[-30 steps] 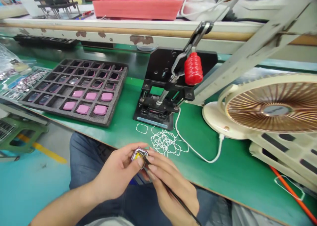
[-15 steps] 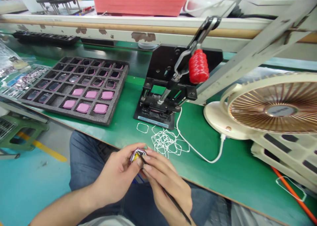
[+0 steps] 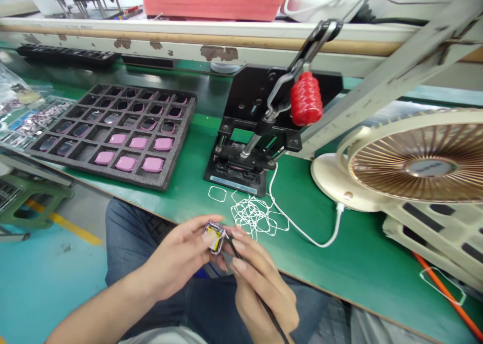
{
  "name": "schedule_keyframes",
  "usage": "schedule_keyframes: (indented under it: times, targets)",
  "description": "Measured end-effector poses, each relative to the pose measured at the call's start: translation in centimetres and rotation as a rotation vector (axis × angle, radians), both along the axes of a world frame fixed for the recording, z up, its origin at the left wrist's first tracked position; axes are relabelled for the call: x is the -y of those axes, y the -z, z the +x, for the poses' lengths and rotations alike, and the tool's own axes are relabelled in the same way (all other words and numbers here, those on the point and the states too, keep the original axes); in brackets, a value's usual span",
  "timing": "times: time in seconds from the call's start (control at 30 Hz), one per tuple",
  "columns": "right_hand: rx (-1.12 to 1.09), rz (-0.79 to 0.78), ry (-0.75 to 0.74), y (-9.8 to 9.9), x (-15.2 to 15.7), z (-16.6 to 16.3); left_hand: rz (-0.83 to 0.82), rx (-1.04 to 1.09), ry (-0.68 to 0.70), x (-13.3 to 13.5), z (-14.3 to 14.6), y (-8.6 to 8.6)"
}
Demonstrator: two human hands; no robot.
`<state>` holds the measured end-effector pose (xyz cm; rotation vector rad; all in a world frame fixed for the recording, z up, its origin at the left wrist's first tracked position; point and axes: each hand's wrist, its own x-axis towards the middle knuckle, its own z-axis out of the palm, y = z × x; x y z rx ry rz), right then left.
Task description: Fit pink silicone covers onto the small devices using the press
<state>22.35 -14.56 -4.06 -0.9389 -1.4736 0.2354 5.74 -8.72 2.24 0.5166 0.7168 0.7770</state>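
My left hand (image 3: pixel 184 258) is closed round a small smartwatch case (image 3: pixel 216 237) with a purplish rim; its open side shows a yellow patch inside and a pale edge. In my right hand (image 3: pixel 264 283) are thin black tweezers (image 3: pixel 269 311), their tip touching or very near the case's right edge. Just beyond my fingers lies a tangled heap of thin white gasket rings (image 3: pixel 253 216). One single white ring (image 3: pixel 217 194) rests apart, left of the heap.
A black foam tray (image 3: pixel 162 180) holds pink and dark-faced watch cases at the left. Behind the rings stands a black toggle press (image 3: pixel 241 168) with a red handle (image 3: pixel 306 100). A beige fan (image 3: pixel 415 168) with a white cable (image 3: pixel 302 233) occupies the right.
The watch case has turned and shifted slightly right, showing more of its yellow inside. The tweezers' tip has moved from over the inside to the right edge.
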Motion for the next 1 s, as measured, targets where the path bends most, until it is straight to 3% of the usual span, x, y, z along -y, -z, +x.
schedule_keyframes:
  times: [0.13, 0.23, 0.3, 0.47, 0.6, 0.73, 0.83, 0.93, 1.0]
  targets:
    - [-0.083, 0.016, 0.132, -0.1, 0.2, 0.5, -0.071, 0.068, -0.05, -0.7, 0.2, 0.2]
    - [-0.103, 0.024, 0.312, -1.1, -0.4, 1.8, -0.085, 0.029, -0.085, -1.4, 0.1, 0.5]
    - [-0.041, -0.06, 0.369, -2.0, -1.3, 3.2, -0.095, 0.007, -0.095, -1.7, -0.1, 0.7]
    - [0.218, -0.271, 0.329, -4.0, -3.1, 6.7, -0.122, -0.018, -0.078, -2.3, -0.8, 0.9]
    - [0.25, -0.389, 0.434, -4.9, -3.1, 8.0, -0.16, -0.042, -0.06, -2.2, -0.7, 0.6]
    - [0.081, -0.462, 0.415, -5.7, -0.9, 8.2, -0.224, -0.115, -0.055, -1.8, -0.6, 0.1]
    - [0.071, -0.504, 0.455, -5.7, 1.9, 9.0, -0.254, -0.189, -0.019, -2.0, -0.8, 0.9]
    - [0.165, -0.613, 0.651, -6.0, 5.4, 12.0, -0.23, -0.234, 0.005, -2.4, -0.8, 2.1]
    - [0.223, -0.713, 0.837, -6.9, 7.6, 16.0, -0.208, -0.243, 0.022, -2.5, -0.5, 2.5]
